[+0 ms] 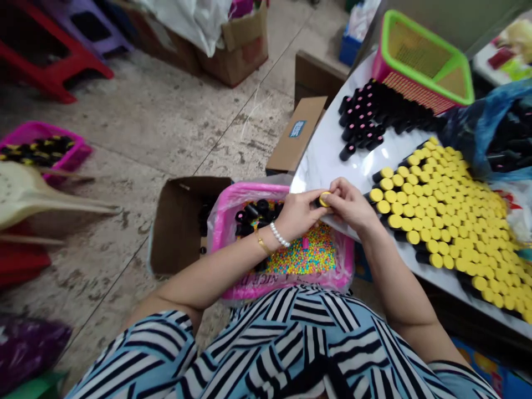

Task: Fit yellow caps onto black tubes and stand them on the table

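Holding a yellow-ended black cylinder (324, 197) between them, the left hand (300, 211) and right hand (349, 203) are both closed on it by the fingertips, above the edge of the pink tub (218, 227), beside the white tabletop (318, 166). The right thumb lies at the yellow face. Good technique would probably brace the black body with the left fingers and apply thumb pressure squarely and evenly, over the tub, where a slipped piece is easily recovered. Beneath lie coloured beads (318, 252) and loose black cylinders (252, 210); dark capitals on the tub's plastic liner (286, 280) read partly "NICE D", the remainder being lost in creases. To the right stand massed yellow-ended cylinders (436, 213); farther off are pink-ended cylinders (361, 116). Beyond the table edge, a carton (286, 149) bears a blue label (297, 128), too small to read.
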Action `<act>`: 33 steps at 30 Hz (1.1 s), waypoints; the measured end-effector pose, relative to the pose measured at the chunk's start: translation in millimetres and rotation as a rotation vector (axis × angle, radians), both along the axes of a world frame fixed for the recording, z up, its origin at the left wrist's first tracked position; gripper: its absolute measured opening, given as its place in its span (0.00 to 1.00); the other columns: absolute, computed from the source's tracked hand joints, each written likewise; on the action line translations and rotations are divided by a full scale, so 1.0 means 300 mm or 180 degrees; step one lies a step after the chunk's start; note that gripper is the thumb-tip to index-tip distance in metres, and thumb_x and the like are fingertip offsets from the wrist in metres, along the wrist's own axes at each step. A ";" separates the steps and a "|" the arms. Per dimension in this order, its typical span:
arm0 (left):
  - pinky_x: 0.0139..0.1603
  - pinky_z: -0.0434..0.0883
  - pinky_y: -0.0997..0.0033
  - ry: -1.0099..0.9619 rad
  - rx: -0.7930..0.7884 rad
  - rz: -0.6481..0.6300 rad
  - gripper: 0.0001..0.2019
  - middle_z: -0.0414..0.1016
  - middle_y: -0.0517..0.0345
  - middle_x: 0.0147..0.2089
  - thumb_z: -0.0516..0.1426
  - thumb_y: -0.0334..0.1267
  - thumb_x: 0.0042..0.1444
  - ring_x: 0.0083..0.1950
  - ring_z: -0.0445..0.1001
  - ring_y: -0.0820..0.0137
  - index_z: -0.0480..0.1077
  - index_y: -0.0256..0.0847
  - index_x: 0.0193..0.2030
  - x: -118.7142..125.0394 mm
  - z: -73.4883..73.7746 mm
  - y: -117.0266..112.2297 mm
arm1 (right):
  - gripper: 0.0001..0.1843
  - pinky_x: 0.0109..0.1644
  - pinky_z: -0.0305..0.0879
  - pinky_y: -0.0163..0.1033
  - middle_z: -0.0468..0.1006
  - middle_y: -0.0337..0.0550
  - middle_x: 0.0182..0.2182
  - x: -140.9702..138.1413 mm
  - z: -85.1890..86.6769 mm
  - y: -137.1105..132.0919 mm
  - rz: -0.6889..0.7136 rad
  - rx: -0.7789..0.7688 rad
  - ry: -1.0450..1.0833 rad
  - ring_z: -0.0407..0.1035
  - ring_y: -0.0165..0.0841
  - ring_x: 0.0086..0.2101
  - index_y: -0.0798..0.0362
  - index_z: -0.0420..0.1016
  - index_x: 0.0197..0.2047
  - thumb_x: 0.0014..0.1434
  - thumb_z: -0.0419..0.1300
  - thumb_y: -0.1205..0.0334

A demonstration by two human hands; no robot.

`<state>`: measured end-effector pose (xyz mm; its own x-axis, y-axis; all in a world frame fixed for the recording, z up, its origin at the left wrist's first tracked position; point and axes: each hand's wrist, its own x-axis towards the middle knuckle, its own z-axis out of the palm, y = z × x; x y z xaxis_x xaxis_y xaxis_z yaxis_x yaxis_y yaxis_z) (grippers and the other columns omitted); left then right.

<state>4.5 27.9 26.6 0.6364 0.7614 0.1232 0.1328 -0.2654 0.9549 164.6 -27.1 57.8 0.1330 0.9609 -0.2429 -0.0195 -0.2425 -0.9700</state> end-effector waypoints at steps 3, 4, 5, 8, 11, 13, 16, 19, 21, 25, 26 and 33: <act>0.30 0.72 0.76 0.0253 -0.0424 -0.0349 0.19 0.83 0.60 0.32 0.65 0.37 0.57 0.24 0.76 0.74 0.78 0.43 0.56 -0.018 -0.002 0.012 | 0.18 0.19 0.56 0.27 0.66 0.25 0.18 0.005 -0.029 -0.015 0.0186 -0.0084 0.0271 0.59 0.22 0.16 0.49 0.66 0.39 0.57 0.70 0.51; 0.29 0.72 0.75 0.0300 -0.0482 -0.0428 0.18 0.83 0.59 0.33 0.64 0.37 0.57 0.25 0.77 0.73 0.78 0.43 0.55 -0.024 -0.001 0.016 | 0.19 0.22 0.62 0.29 0.69 0.27 0.20 0.008 -0.036 -0.019 0.0238 -0.0111 0.0427 0.63 0.23 0.17 0.49 0.67 0.40 0.56 0.70 0.49; 0.30 0.72 0.75 0.0325 -0.0483 -0.0452 0.18 0.84 0.58 0.34 0.64 0.37 0.57 0.26 0.77 0.72 0.79 0.42 0.55 -0.028 0.000 0.018 | 0.20 0.26 0.68 0.32 0.73 0.29 0.23 0.013 -0.042 -0.022 0.0279 -0.0145 0.0589 0.67 0.25 0.20 0.50 0.67 0.41 0.56 0.70 0.48; 0.31 0.71 0.76 0.0354 -0.0283 -0.0265 0.17 0.84 0.58 0.36 0.66 0.38 0.54 0.27 0.77 0.72 0.81 0.42 0.51 -0.032 0.002 0.018 | 0.20 0.30 0.72 0.35 0.75 0.33 0.26 0.023 -0.046 -0.014 0.0373 -0.0250 0.0684 0.69 0.26 0.22 0.51 0.67 0.40 0.56 0.70 0.49; 0.31 0.69 0.76 0.0417 -0.0074 -0.0104 0.17 0.83 0.59 0.35 0.66 0.37 0.53 0.27 0.75 0.73 0.81 0.42 0.51 -0.027 -0.004 0.009 | 0.16 0.20 0.61 0.31 0.69 0.27 0.18 0.013 -0.049 0.002 0.0409 -0.0185 0.0169 0.62 0.25 0.16 0.49 0.65 0.37 0.56 0.68 0.54; 0.32 0.68 0.77 0.0447 0.0047 -0.0097 0.19 0.82 0.60 0.33 0.66 0.38 0.53 0.29 0.74 0.73 0.80 0.41 0.53 -0.028 -0.005 -0.002 | 0.14 0.18 0.56 0.29 0.67 0.26 0.17 -0.005 -0.052 -0.003 0.0257 -0.0085 -0.0245 0.60 0.25 0.15 0.48 0.63 0.37 0.58 0.65 0.55; 0.31 0.67 0.77 0.0377 0.0108 -0.0153 0.25 0.80 0.61 0.33 0.63 0.42 0.57 0.29 0.72 0.73 0.74 0.41 0.62 -0.035 0.004 -0.018 | 0.12 0.18 0.52 0.28 0.66 0.25 0.17 -0.033 -0.058 -0.037 -0.0117 0.0023 -0.0677 0.59 0.25 0.16 0.48 0.64 0.39 0.60 0.63 0.53; 0.29 0.68 0.77 0.0289 0.0017 -0.0280 0.21 0.81 0.58 0.35 0.59 0.44 0.62 0.28 0.73 0.73 0.75 0.40 0.59 -0.038 0.010 -0.011 | 0.14 0.19 0.51 0.29 0.69 0.25 0.19 -0.043 -0.074 -0.057 -0.0322 0.0033 -0.0443 0.58 0.24 0.15 0.48 0.64 0.40 0.60 0.62 0.50; 0.26 0.68 0.76 0.0283 -0.0165 -0.0405 0.20 0.80 0.58 0.34 0.60 0.46 0.61 0.25 0.73 0.73 0.75 0.39 0.56 -0.033 0.005 0.001 | 0.16 0.17 0.49 0.29 0.70 0.25 0.19 -0.043 -0.088 -0.052 -0.0369 0.0061 -0.0279 0.57 0.24 0.13 0.48 0.64 0.40 0.59 0.62 0.48; 0.29 0.73 0.72 0.0256 -0.0358 -0.0401 0.20 0.79 0.59 0.30 0.61 0.48 0.57 0.27 0.77 0.68 0.74 0.37 0.52 -0.010 -0.018 0.007 | 0.14 0.16 0.48 0.29 0.68 0.26 0.16 -0.049 -0.104 -0.024 -0.0357 0.0266 -0.0257 0.57 0.26 0.12 0.48 0.63 0.38 0.58 0.61 0.49; 0.29 0.74 0.71 0.0273 -0.0397 -0.0326 0.20 0.79 0.59 0.29 0.62 0.49 0.57 0.28 0.78 0.67 0.74 0.37 0.50 -0.002 -0.024 0.004 | 0.14 0.16 0.49 0.29 0.68 0.26 0.16 -0.053 -0.104 -0.019 -0.0389 0.0330 -0.0270 0.58 0.26 0.12 0.48 0.63 0.38 0.57 0.61 0.49; 0.29 0.73 0.73 0.0341 -0.0270 0.0196 0.13 0.78 0.62 0.31 0.64 0.42 0.52 0.31 0.79 0.67 0.68 0.41 0.40 0.057 -0.009 -0.024 | 0.19 0.22 0.62 0.35 0.68 0.27 0.20 -0.059 -0.113 -0.102 -0.0802 0.0957 -0.0300 0.65 0.31 0.17 0.47 0.68 0.47 0.58 0.61 0.45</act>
